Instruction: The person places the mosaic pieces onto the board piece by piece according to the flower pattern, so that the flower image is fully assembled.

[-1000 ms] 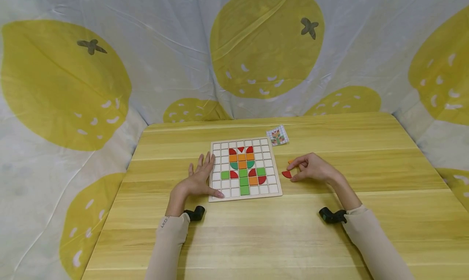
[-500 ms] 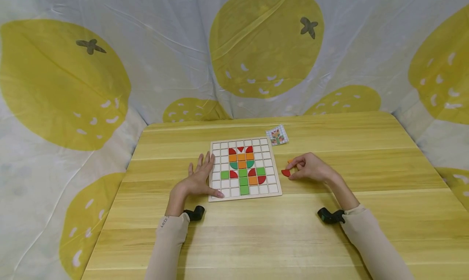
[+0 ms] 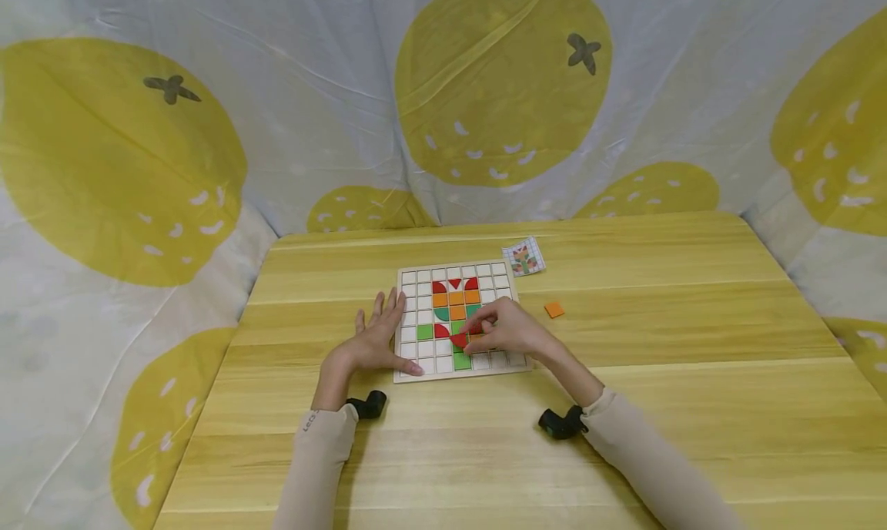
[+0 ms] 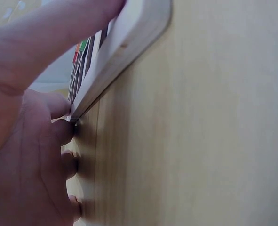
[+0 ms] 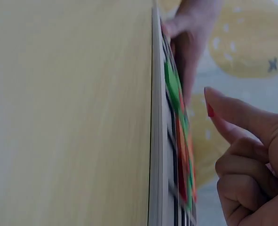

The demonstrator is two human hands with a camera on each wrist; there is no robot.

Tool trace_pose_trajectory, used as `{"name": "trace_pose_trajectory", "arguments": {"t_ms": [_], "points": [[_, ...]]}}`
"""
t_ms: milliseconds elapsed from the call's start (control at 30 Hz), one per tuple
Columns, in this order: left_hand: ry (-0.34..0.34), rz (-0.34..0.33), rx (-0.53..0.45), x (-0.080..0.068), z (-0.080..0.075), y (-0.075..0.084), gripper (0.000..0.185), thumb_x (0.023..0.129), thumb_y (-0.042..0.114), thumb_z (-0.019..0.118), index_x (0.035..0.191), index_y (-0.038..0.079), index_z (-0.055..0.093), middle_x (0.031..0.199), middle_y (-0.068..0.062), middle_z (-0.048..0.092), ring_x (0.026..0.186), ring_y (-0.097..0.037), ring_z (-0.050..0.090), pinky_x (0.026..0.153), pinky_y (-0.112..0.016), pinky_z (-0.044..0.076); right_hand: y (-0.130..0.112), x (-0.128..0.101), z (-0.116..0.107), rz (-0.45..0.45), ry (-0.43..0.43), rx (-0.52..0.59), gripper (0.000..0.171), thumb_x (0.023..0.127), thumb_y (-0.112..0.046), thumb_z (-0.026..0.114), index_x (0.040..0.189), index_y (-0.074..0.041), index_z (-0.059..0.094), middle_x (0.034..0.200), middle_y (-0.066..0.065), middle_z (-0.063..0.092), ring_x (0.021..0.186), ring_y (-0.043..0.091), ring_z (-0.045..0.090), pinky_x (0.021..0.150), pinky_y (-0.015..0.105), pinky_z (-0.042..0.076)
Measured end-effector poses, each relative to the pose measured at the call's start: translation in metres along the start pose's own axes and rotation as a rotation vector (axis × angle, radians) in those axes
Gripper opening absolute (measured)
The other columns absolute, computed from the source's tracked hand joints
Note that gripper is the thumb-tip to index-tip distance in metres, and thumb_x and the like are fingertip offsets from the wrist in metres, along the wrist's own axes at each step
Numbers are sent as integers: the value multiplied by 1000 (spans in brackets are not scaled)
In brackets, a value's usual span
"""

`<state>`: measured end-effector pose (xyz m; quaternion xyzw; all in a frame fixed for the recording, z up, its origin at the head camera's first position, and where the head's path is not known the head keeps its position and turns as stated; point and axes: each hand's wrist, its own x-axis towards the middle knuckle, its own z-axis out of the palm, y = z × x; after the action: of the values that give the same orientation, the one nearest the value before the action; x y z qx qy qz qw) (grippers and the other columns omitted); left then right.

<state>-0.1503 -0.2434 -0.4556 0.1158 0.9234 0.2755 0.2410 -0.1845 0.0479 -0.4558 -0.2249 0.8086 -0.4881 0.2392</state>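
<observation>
- Two hands are seen at a gridded puzzle board [image 3: 416, 323] lying at the centre of the wooden bench [image 3: 693, 376].
- At the left of the board, the left hand [image 3: 374, 337] is laid flat with its fingers [image 3: 388, 306] straight and spread; the board's left edge is pressed by them, and the thumb is rested at its lower left corner. Nothing is held by this hand.
- In the middle columns of the board, a figure of red, orange and green tiles [image 3: 457, 299] has been set; most of it appears to be in place, while the cells around it are shown white.
- Just right of centre, a red quarter-round piece [image 3: 458, 339] is pinched between the thumb and curled fingers of the right hand [image 3: 502, 331], low over the lower part of the figure; whether it already touches the board cannot be told.
- Further right, one orange square tile [image 3: 553, 309] is left loose on the bench, judged as not yet placed.
- At the upper right of the board, a small pattern card [image 3: 524, 256] is lying.
</observation>
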Motion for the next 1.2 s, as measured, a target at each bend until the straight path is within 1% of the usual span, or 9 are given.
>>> {"name": "trace_pose_trajectory", "arguments": {"t_ms": [167, 333, 433, 633, 900, 1200], "points": [[-3, 2, 21, 0, 1, -1, 139, 76, 49, 90, 166, 6, -7, 173, -14, -21, 158, -39, -26, 122, -70, -19, -14, 20, 33, -12, -5, -32, 20, 77, -13, 91, 94, -8, 82, 52, -6, 40, 50, 8, 34, 50, 21, 26], [-6, 4, 21, 1, 1, -1, 139, 76, 49, 90, 166, 6, -7, 173, -13, -22, 158, -39, -27, 122, -69, -19, -19, 29, 48, 10, 10, -56, 20, 76, -11, 91, 94, -7, 82, 53, -6, 43, 51, 8, 37, 49, 19, 26], [-5, 2, 19, 1, 1, 0, 139, 76, 49, 90, 166, 6, -7, 173, -12, -22, 158, -38, -27, 122, -69, -20, -19, 30, 50, 23, 20, -72, 21, 75, -12, 92, 93, -8, 82, 54, -5, 45, 52, 8, 38, 49, 20, 27], [-4, -5, 23, 1, 1, 0, 140, 75, 49, 90, 166, 6, -8, 173, -12, -22, 158, -38, -27, 122, -69, -20, -17, 31, 50, 36, 25, -30, 20, 76, -8, 90, 95, -7, 82, 53, -5, 44, 50, 8, 37, 49, 20, 27], [-9, -12, 22, 1, 1, 0, 140, 75, 49, 90, 166, 7, -8, 173, -12, -22, 158, -38, -27, 122, -68, -20, -16, 33, 52, 14, 34, -85, 19, 79, -12, 90, 96, -9, 83, 54, -6, 47, 51, 8, 40, 49, 19, 28], [-4, -9, 23, 0, 0, 1, 139, 76, 49, 90, 166, 6, -8, 173, -13, -21, 158, -38, -26, 122, -69, -19, -15, 34, 53, 18, 49, -83, 17, 79, -12, 89, 95, -10, 83, 53, -5, 46, 50, 9, 39, 48, 20, 28]]}}
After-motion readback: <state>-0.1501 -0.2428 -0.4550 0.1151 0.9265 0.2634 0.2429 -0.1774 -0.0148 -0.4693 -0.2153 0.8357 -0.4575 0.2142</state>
